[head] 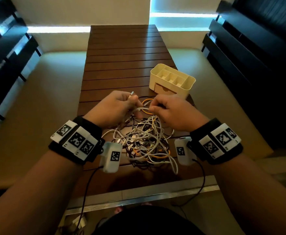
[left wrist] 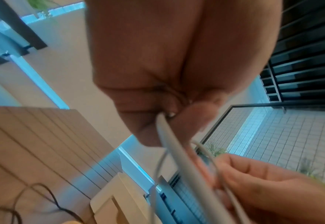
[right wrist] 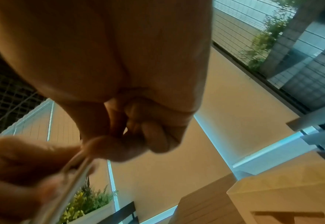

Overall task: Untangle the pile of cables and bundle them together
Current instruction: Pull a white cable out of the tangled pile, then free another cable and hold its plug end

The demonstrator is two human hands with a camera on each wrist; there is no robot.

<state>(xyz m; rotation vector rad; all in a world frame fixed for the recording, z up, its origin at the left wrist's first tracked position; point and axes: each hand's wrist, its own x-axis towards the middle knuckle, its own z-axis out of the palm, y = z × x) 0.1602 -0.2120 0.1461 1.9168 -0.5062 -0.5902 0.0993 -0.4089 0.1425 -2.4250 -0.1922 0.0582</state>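
A tangled pile of cables (head: 144, 143), white, orange and black, lies on the near end of the wooden slat table (head: 121, 53). Above its far side my left hand (head: 115, 107) grips a white cable (head: 141, 109), whose metal plug tip (head: 131, 94) sticks up past the fingers. My right hand (head: 169, 111) pinches the same white cable close beside the left hand. In the left wrist view the white cable (left wrist: 169, 136) runs out from my curled left fingers down to my right hand (left wrist: 263, 186). In the right wrist view my thumb and forefinger pinch the cable (right wrist: 77, 171).
A cream desk organiser (head: 171, 80) with several compartments and a small drawer stands on the table just beyond my right hand. An orange cable loop (head: 147, 100) lies between my hands and the organiser. Dark slatted benches flank the table on both sides.
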